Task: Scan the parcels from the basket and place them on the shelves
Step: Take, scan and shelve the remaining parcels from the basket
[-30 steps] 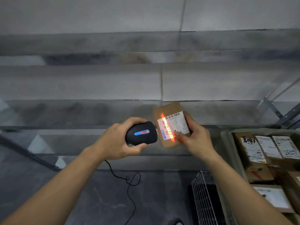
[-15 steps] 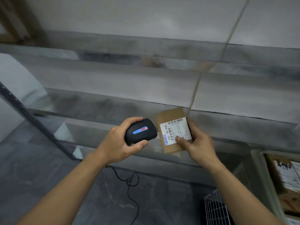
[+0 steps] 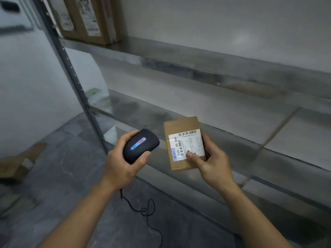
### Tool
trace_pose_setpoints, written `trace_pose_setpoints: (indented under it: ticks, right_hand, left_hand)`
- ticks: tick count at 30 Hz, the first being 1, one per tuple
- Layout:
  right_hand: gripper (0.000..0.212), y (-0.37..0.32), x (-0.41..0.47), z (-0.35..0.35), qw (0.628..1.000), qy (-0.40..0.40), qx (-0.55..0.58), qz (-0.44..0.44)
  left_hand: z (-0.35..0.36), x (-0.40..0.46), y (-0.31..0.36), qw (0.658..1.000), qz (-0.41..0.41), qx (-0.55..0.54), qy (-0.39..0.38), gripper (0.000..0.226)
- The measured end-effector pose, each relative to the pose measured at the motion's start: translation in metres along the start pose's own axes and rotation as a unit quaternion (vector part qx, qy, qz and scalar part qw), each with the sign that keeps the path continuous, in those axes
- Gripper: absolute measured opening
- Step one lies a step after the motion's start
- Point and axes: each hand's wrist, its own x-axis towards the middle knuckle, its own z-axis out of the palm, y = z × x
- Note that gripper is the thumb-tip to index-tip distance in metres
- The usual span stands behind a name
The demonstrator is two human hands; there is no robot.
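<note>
At the centre of the frame, the right hand [image 3: 213, 162] gripped a small brown parcel [image 3: 184, 143], thumb pressed on its white label. Beside it the left hand [image 3: 123, 164] clasped a black scanner [image 3: 140, 145], its cord [image 3: 148, 212] trailing down. No beam showed, so shelving likely came next: keep the label facing out and slide it flat. Metal shelves [image 3: 197, 68] crossed the frame diagonally; a box [image 3: 86, 18] sat upper left above the grey floor [image 3: 53, 176].
</note>
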Motion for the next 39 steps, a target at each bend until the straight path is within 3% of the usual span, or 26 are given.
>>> trace_pose_setpoints:
  ticks: [10, 20, 28, 31, 39]
  right_hand:
    - [0.077, -0.053, 0.091, 0.073, 0.988, -0.069, 0.103, -0.089]
    - [0.070, -0.120, 0.186, 0.119, 0.965, -0.093, 0.175, -0.171]
    - [0.072, -0.165, 0.253, 0.155, 0.962, -0.046, 0.165, -0.214]
    - [0.074, -0.176, 0.283, 0.169, 0.964, 0.004, 0.137, -0.228]
    - [0.083, -0.196, 0.344, 0.205, 0.970, 0.163, 0.076, -0.163]
  left_hand:
    - [-0.056, 0.058, -0.023, 0.987, -0.047, 0.009, 0.156, 0.061]
    - [-0.096, 0.132, -0.025, 0.970, -0.023, 0.044, 0.237, 0.064]
    - [-0.130, 0.188, -0.051, 0.976, -0.019, 0.008, 0.217, 0.057]
    - [-0.144, 0.218, -0.059, 0.983, 0.005, -0.014, 0.181, 0.052]
    - [-0.173, 0.292, -0.073, 0.991, 0.024, -0.090, 0.092, 0.057]
